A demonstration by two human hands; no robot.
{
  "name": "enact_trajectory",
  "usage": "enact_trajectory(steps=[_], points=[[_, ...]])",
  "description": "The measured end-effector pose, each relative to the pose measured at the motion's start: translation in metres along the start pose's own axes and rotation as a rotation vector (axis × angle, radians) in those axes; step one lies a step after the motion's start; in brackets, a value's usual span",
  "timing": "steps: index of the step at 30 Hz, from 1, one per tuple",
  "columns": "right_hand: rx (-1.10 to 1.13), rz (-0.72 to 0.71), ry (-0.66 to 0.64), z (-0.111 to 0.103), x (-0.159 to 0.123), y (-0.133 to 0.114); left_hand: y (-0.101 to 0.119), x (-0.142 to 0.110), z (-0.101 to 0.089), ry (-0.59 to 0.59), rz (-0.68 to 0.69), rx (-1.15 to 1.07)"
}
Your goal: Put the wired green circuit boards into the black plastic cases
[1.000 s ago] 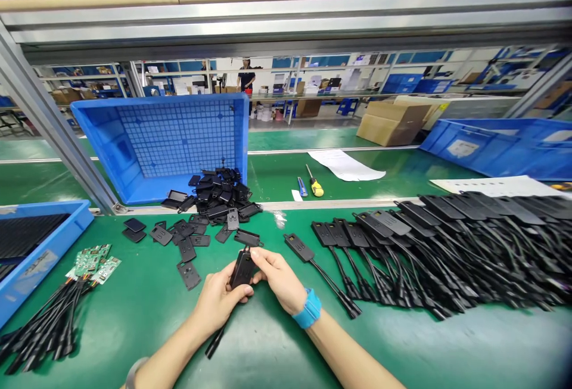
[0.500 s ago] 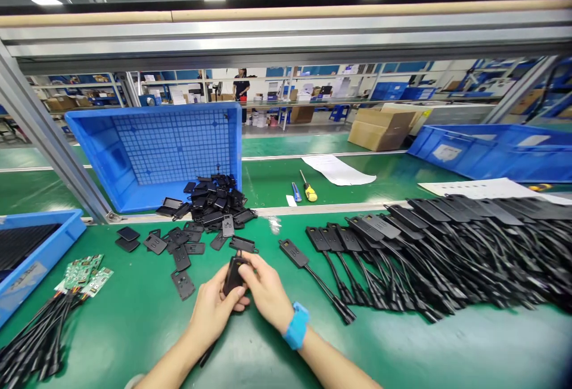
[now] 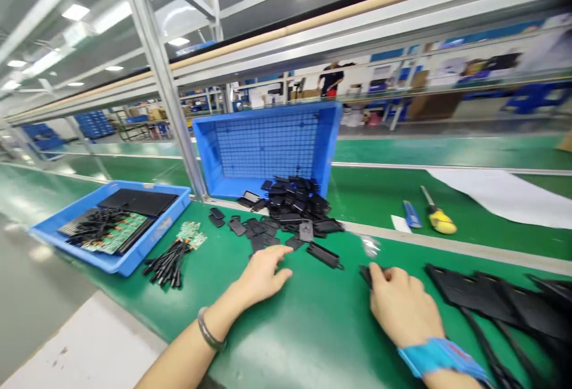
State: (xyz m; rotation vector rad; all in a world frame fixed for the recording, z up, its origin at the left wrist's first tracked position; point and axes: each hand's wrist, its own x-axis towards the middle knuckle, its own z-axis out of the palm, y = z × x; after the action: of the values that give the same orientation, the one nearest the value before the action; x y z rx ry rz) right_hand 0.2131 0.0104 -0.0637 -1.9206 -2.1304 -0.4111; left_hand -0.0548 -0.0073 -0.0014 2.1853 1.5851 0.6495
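Observation:
My left hand (image 3: pixel 261 273) lies low over the green bench with fingers stretched out, its tips at the near edge of the loose black plastic covers (image 3: pixel 259 240); it holds nothing. My right hand (image 3: pixel 402 302), with a blue wristband, is curled over a black cable housing (image 3: pixel 365 273) whose end shows past my fingertips, at the left end of the row of assembled black cables (image 3: pixel 491 302). A single black cover (image 3: pixel 324 255) lies between my hands.
A tipped blue bin (image 3: pixel 268 145) spills a pile of black covers (image 3: pixel 290 198). A blue tray (image 3: pixel 111 222) of parts sits at left, with cabled circuit boards (image 3: pixel 174 252) beside it. A yellow screwdriver (image 3: pixel 438 219), blue cutter (image 3: pixel 411 213) and paper (image 3: pixel 504 192) lie on the far belt.
My hands have parted. The right carried the black housing rightward to the row of cables; the left let go and reached toward the loose covers. My view swung left.

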Motion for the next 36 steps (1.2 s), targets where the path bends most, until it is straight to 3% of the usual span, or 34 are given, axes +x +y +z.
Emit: enact_trajectory(steps=[3,7,9,12,16,18,20,22,24,27,30,33,36], points=[[0.015,-0.052,0.06,0.001,-0.003,-0.003,-0.029,-0.017,-0.048,0.165,-0.224,0.274],[0.285,-0.151,0.046,-0.012,-0.007,-0.026,-0.074,-0.056,-0.101,0.341,-0.583,0.49],[0.508,-0.181,-0.007,-0.02,-0.009,-0.039,-0.089,-0.072,-0.118,0.36,-0.654,0.512],[0.895,-0.178,-0.187,-0.031,-0.013,-0.057,-0.09,-0.08,-0.128,0.361,-0.603,0.45],[1.463,-0.061,-0.552,-0.043,-0.022,-0.078,-0.057,-0.065,-0.1,0.249,-0.371,0.209],[1.778,0.107,-0.691,-0.048,-0.026,-0.087,-0.036,-0.049,-0.075,0.091,-0.221,-0.016],[2.044,0.298,-0.733,-0.05,-0.027,-0.091,-0.021,-0.029,-0.051,-0.072,-0.064,-0.203],[2.196,0.439,-0.677,-0.05,-0.024,-0.09,-0.016,-0.004,-0.033,-0.116,0.034,-0.221],[2.221,0.504,-0.578,-0.048,-0.019,-0.084,-0.02,0.026,-0.022,-0.027,0.049,-0.103],[2.15,0.515,-0.421,-0.046,-0.011,-0.073,-0.031,0.073,-0.011,0.108,0.038,0.013],[2.036,0.466,-0.322,-0.047,-0.007,-0.066,-0.036,0.111,0.001,0.157,0.072,0.072],[1.929,0.395,-0.287,-0.048,-0.005,-0.064,-0.035,0.13,0.012,0.146,0.106,0.082],[1.857,0.356,-0.252,-0.049,-0.005,-0.063,-0.034,0.131,0.015,0.151,0.092,0.06]])
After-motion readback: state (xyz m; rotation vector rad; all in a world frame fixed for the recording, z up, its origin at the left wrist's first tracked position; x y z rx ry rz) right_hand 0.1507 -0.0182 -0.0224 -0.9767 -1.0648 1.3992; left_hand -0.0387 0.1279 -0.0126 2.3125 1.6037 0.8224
